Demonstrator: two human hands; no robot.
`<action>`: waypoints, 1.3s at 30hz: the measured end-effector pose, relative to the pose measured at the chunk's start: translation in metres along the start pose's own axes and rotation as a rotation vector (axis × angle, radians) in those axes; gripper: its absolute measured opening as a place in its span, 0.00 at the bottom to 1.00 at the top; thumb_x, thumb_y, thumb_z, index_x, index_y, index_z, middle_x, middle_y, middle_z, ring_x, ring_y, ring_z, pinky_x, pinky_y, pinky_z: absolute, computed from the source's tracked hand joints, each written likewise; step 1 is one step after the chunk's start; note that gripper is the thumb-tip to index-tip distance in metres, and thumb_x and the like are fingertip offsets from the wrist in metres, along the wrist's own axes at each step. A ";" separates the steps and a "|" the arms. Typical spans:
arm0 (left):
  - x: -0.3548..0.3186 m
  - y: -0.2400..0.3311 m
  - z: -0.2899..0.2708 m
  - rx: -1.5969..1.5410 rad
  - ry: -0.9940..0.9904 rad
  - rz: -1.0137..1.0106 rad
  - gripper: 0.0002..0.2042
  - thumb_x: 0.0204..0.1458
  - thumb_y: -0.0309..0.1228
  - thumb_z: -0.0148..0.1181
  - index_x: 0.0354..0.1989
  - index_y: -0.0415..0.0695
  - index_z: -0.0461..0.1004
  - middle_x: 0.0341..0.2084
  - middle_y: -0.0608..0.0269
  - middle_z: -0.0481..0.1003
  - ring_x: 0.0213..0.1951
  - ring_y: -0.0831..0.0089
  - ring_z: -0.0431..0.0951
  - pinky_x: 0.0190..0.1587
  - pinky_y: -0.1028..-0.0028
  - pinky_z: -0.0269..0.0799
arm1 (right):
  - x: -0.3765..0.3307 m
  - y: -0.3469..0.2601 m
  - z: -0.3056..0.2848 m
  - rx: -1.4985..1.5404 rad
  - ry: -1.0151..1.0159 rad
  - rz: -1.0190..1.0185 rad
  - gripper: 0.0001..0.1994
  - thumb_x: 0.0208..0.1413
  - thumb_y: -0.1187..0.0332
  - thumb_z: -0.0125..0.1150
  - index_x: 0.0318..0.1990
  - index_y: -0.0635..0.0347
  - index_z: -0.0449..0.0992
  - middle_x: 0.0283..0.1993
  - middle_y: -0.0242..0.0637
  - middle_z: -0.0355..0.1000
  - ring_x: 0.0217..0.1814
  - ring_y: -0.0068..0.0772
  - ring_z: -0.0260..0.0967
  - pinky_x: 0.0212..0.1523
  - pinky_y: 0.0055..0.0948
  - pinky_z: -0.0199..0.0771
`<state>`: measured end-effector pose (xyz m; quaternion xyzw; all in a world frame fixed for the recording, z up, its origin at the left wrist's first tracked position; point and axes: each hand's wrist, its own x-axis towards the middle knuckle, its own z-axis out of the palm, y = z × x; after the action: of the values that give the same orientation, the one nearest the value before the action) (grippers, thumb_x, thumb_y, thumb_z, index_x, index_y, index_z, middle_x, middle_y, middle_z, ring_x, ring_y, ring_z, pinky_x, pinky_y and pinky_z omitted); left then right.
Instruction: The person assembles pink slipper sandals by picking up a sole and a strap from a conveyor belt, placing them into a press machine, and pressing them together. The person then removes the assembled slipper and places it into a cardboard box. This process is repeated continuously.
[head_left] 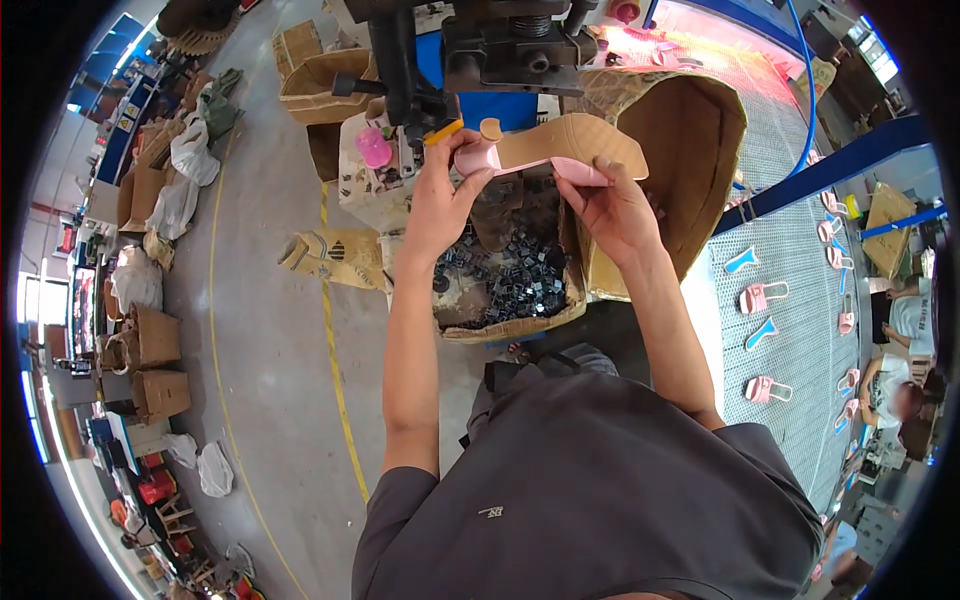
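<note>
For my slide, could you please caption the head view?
Both hands, left hand and right hand, hold a pink shoe at a machine.

The tan-soled pink block-heeled shoe [560,148] sits up between both hands: left hand [440,205] at its heel end, right hand [610,205] at its toe end. Directly beneath lies the shallow cardboard tray of small dark metal clips [505,285] (clips inside it). Behind the shoe stands the black metal press machine [500,45]. Right of the tray, the large open cardboard box [690,140]; further right, the white mesh conveyor table [800,330].

Your white mesh surface [790,250] carries scattered pink shoes [762,296]; cardboard boxes [160,392] and bags [213,470] sit on the floor [280,330].
</note>
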<state>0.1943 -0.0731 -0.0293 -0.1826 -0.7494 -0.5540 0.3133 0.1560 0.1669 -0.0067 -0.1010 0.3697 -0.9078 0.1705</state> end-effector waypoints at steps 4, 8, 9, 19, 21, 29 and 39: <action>-0.005 -0.010 0.007 -0.237 0.006 0.033 0.33 0.55 0.22 0.62 0.66 0.34 0.50 0.58 0.51 0.64 0.62 0.65 0.65 0.66 0.67 0.59 | -0.005 0.002 -0.003 0.009 0.049 0.006 0.13 0.67 0.65 0.50 0.51 0.66 0.67 0.54 0.49 0.70 0.57 0.41 0.72 0.60 0.38 0.77; -0.001 -0.021 0.005 -0.356 0.022 0.047 0.33 0.55 0.24 0.63 0.66 0.35 0.50 0.59 0.51 0.64 0.61 0.64 0.65 0.65 0.66 0.60 | 0.002 -0.003 0.003 0.033 0.019 0.024 0.13 0.64 0.69 0.53 0.50 0.69 0.68 0.50 0.47 0.72 0.53 0.40 0.74 0.55 0.38 0.81; -0.001 -0.013 0.011 -0.392 0.086 0.034 0.27 0.56 0.24 0.62 0.61 0.37 0.57 0.56 0.55 0.67 0.58 0.67 0.67 0.63 0.68 0.61 | 0.005 -0.004 0.001 0.025 0.012 0.033 0.13 0.64 0.69 0.53 0.49 0.69 0.68 0.49 0.47 0.72 0.53 0.40 0.74 0.55 0.38 0.81; -0.007 -0.011 0.018 -0.454 0.180 0.047 0.31 0.54 0.23 0.64 0.63 0.39 0.53 0.56 0.53 0.68 0.57 0.68 0.70 0.60 0.70 0.65 | 0.002 -0.010 -0.003 -0.050 -0.050 0.158 0.18 0.65 0.60 0.53 0.51 0.68 0.68 0.50 0.48 0.72 0.53 0.44 0.73 0.59 0.44 0.76; -0.008 -0.020 0.019 -0.482 0.202 0.074 0.32 0.53 0.22 0.64 0.63 0.39 0.53 0.56 0.53 0.68 0.57 0.68 0.70 0.60 0.70 0.65 | -0.001 -0.016 -0.010 -0.060 -0.044 0.183 0.20 0.66 0.57 0.51 0.53 0.67 0.69 0.50 0.48 0.72 0.55 0.45 0.72 0.61 0.47 0.73; -0.015 -0.018 0.023 -0.525 0.244 0.056 0.33 0.51 0.23 0.66 0.61 0.37 0.52 0.56 0.50 0.67 0.57 0.67 0.68 0.62 0.69 0.62 | -0.003 -0.023 -0.037 -0.085 -0.116 0.110 0.25 0.64 0.52 0.52 0.59 0.62 0.65 0.58 0.50 0.67 0.59 0.51 0.69 0.62 0.49 0.69; -0.013 -0.032 0.042 -0.808 0.311 0.051 0.28 0.44 0.18 0.68 0.56 0.40 0.64 0.49 0.59 0.72 0.52 0.70 0.73 0.58 0.70 0.68 | -0.050 -0.024 -0.082 -0.008 -0.049 0.113 0.26 0.65 0.49 0.48 0.59 0.63 0.66 0.57 0.49 0.69 0.61 0.47 0.67 0.63 0.46 0.66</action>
<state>0.1730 -0.0421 -0.0688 -0.2233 -0.4116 -0.8158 0.3394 0.1714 0.2547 -0.0508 -0.1026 0.3741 -0.8925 0.2301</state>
